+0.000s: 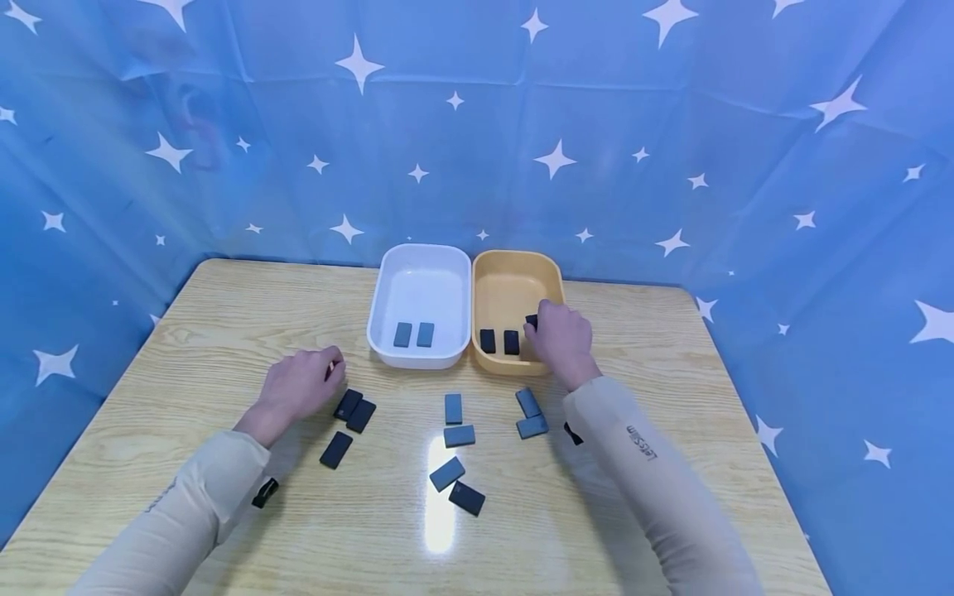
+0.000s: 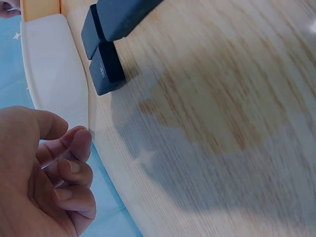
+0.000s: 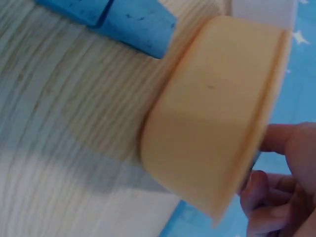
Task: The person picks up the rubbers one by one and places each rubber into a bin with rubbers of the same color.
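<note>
Sleeve (image 1: 659, 488) reads "LetsSlim" behind right hand (image 1: 564, 338) holding a black block (image 1: 532, 320)

Black block (image 1: 532, 319), partly hidden as I view it remotely: pinched in the right hand (image 1: 564, 338) at the right side of the orange bin (image 1: 514, 285); two matching blocks (image 1: 511, 342) lie inside, side by side, slightly apart.

The person wears long, pale beige sleeves, smooth and fairly close-fitting. Dark lettering (image 1: 642, 443) that seems to read "LetsSlim" runs along the right sleeve (image 1: 671, 497), the one nearer the right edge of the table (image 1: 663, 331). The left sleeve (image 1: 190, 517), creased near the cuff, bears a smaller dark marking (image 1: 160, 497), unreadable here. The left hand (image 1: 301, 385) and right hand (image 1: 564, 339) are bare.
</note>
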Available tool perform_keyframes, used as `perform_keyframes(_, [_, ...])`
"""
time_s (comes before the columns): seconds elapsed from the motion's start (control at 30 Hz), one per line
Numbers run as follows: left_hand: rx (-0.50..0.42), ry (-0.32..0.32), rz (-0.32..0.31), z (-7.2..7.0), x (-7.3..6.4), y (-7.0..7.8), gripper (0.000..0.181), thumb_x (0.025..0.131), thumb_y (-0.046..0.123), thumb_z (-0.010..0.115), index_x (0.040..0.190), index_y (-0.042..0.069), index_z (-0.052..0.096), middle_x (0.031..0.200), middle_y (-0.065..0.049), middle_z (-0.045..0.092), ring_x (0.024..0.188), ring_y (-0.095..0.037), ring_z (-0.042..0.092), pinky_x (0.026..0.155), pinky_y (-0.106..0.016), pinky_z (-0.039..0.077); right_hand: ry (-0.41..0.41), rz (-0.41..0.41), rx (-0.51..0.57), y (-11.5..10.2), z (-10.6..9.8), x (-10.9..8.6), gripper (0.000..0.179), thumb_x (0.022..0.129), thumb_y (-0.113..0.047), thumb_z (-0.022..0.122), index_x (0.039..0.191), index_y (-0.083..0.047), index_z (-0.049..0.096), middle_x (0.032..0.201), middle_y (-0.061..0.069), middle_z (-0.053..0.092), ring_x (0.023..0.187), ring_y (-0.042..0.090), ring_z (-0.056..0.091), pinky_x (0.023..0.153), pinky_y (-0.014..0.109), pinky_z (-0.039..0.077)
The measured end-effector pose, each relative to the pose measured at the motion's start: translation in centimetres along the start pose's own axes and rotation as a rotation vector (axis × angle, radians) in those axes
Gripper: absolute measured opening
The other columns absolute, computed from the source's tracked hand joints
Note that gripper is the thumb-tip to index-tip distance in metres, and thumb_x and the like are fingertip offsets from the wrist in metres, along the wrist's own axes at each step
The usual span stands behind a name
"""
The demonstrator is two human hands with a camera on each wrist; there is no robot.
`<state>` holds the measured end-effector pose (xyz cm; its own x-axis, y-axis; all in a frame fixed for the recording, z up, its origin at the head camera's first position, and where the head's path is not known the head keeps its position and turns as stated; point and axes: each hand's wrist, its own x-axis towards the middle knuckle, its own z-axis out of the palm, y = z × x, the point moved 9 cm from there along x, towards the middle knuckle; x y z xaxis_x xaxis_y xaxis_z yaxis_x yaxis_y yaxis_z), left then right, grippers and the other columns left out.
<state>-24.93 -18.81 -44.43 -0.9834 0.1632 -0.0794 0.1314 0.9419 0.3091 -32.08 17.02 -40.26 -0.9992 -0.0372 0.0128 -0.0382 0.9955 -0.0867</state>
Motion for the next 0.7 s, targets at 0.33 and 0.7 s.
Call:
perform_keyframes(0.33, [-0.004,-0.001,-0.012,0.2,0.0,-0.2,0.028,0.099,0.026,0.044,0.108,0.011,0.066,0.068,0.0,0.059,0.055,-0.016,0.05,0.047,-0.03,0.036,-0.106,0.025,-0.065,0.1,2.9,1.2,0.029,0.093,-0.031,0.063,0.077,-0.007,0.063,0.069,0.009,0.062,0.063,0.025,0.063,0.054,0.039,0.051])
perform_keyframes(0.7, [-0.013,-0.002,-0.013,0.3,0.0,-0.5,0.027,0.099,0.026,0.044,0.107,0.012,0.066,0.067,0.0,0.058,0.054,-0.016,0.049,0.047,-0.03,0.036,-0.117,0.047,-0.062,0.1,3.8,1.7,0.028,0.093,-0.019,0.057,0.067,-0.008,0.061,0.065,0.007,0.061,0.058,0.021,0.059,0.048,0.034,0.047])
